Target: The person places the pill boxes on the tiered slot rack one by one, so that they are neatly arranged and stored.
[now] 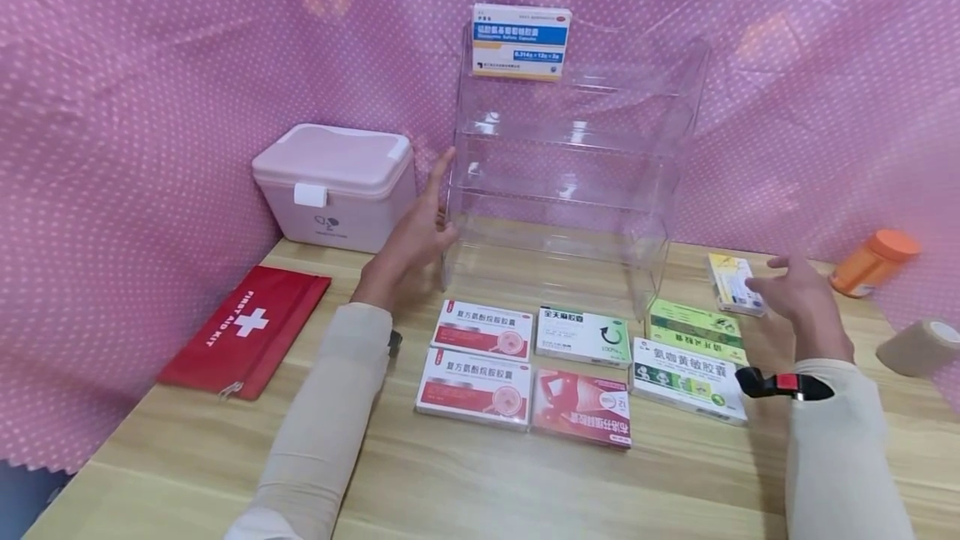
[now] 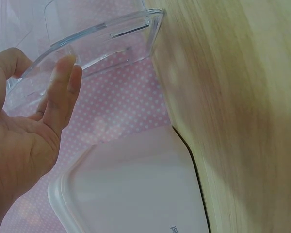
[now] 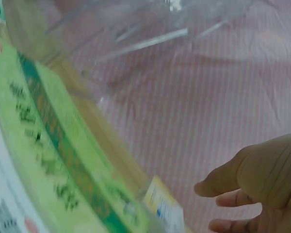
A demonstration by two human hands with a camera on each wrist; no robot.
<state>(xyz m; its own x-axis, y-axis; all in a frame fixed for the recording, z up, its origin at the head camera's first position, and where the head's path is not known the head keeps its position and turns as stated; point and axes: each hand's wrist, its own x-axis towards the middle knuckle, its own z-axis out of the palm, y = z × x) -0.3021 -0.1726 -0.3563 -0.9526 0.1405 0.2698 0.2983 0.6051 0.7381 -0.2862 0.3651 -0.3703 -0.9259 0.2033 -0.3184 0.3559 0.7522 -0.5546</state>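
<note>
My left hand (image 1: 416, 236) is at the left side panel of a clear tiered display rack (image 1: 562, 136), thumb at its front edge and fingers along the outer face. In the left wrist view, the thumb and fingers of the left hand (image 2: 34, 116) straddle the rack's edge (image 2: 106, 26). A blue-and-white medicine box (image 1: 521, 42) stands on the top tier. My right hand (image 1: 806, 311) hovers beside a small yellow-and-white box (image 1: 735, 283) with fingers spread. The right wrist view shows a gap between that hand (image 3: 262, 184) and the box (image 3: 164, 206).
Several medicine boxes lie before the rack: two red-and-white boxes (image 1: 476, 386), a green-and-white one (image 1: 582, 336), a pink-red one (image 1: 581, 408), and light green (image 1: 693, 327) and white-green ones (image 1: 686, 377). A lidded case (image 1: 337, 190), red first aid pouch (image 1: 247, 332), orange bottle (image 1: 873, 263) and beige cylinder (image 1: 918, 348) flank them.
</note>
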